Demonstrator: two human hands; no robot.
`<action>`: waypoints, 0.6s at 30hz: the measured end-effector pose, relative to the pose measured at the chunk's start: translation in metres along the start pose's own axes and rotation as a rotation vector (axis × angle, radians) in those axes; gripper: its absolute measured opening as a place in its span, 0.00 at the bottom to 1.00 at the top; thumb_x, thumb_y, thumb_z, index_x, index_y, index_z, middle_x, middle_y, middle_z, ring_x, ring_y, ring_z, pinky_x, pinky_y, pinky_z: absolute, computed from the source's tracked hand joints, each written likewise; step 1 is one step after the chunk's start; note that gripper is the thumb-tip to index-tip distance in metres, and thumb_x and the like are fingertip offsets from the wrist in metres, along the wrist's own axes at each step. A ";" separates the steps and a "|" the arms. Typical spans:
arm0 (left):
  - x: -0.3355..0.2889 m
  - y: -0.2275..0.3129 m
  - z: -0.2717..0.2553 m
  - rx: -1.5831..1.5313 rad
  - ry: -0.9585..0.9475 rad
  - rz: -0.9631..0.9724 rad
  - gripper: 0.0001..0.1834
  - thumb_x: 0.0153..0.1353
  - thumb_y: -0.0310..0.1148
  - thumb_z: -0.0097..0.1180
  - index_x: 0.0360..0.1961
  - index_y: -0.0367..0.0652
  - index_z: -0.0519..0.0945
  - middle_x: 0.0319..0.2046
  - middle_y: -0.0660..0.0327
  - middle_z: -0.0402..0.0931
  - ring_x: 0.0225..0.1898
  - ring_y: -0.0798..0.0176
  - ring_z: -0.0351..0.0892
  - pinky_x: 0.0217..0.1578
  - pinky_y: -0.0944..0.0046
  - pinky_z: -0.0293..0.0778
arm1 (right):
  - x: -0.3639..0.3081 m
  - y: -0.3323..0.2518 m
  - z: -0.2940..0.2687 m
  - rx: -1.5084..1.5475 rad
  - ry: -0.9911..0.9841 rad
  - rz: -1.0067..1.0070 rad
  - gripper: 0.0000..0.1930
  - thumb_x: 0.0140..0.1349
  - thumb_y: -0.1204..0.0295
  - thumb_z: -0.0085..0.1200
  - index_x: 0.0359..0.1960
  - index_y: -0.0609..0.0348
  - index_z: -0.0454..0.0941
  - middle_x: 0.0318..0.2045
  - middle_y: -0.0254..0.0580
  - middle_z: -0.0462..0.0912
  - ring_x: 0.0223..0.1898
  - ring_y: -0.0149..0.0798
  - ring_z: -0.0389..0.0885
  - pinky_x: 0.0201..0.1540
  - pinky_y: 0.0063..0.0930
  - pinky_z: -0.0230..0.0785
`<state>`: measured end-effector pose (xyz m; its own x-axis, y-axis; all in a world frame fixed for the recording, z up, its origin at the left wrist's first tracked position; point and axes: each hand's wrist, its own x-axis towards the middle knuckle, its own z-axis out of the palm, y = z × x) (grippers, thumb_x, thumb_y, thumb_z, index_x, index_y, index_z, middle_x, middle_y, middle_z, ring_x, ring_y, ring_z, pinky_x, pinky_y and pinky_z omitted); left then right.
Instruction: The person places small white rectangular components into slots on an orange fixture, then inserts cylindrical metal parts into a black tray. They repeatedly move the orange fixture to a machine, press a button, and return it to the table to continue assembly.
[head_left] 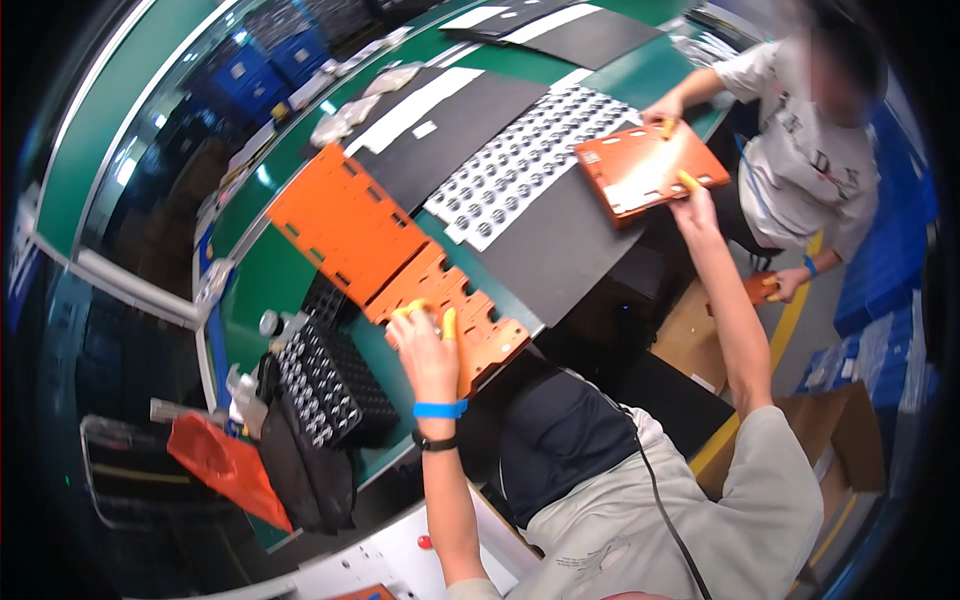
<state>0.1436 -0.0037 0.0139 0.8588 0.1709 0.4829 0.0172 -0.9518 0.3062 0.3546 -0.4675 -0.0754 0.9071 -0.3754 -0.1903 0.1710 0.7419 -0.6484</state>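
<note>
Orange rectangular panel [648, 170], perhaps plastic, in right fingers [690, 182]

Left hand [426, 350] palm down, right hand [694, 210] farther forward, right arm [738, 320] extended

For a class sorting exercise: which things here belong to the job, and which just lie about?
Likely the job:
notched orange panel, under the left hand
glossy orange panel, in the right hand

Seemingly lying about:
white bottle
small red thing
</note>
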 end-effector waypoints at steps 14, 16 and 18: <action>-0.014 -0.013 0.002 -0.024 0.156 -0.031 0.32 0.56 0.41 0.63 0.57 0.31 0.74 0.59 0.39 0.67 0.65 0.37 0.60 0.67 0.39 0.53 | -0.125 -0.064 -0.027 -0.139 -0.124 0.097 0.21 0.72 0.65 0.48 0.64 0.55 0.71 0.60 0.44 0.76 0.58 0.45 0.76 0.63 0.48 0.70; -0.017 -0.002 -0.011 -0.046 0.320 0.026 0.33 0.58 0.41 0.63 0.59 0.30 0.72 0.63 0.35 0.60 0.67 0.34 0.56 0.66 0.40 0.55 | -0.166 -0.059 0.013 -0.133 -0.091 0.158 0.21 0.72 0.66 0.48 0.64 0.56 0.70 0.61 0.45 0.75 0.59 0.45 0.76 0.65 0.48 0.68; -0.021 0.020 -0.021 -0.177 0.367 0.053 0.35 0.62 0.43 0.60 0.63 0.29 0.67 0.66 0.34 0.56 0.69 0.32 0.52 0.69 0.41 0.52 | -0.226 -0.057 0.070 -0.140 -0.006 0.175 0.21 0.72 0.67 0.48 0.65 0.58 0.70 0.62 0.45 0.74 0.61 0.44 0.75 0.67 0.48 0.65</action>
<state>0.1149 -0.0204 0.0273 0.6157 0.2332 0.7527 -0.1380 -0.9085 0.3944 0.1669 -0.3862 0.0562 0.9206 -0.2438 -0.3049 -0.0441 0.7111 -0.7017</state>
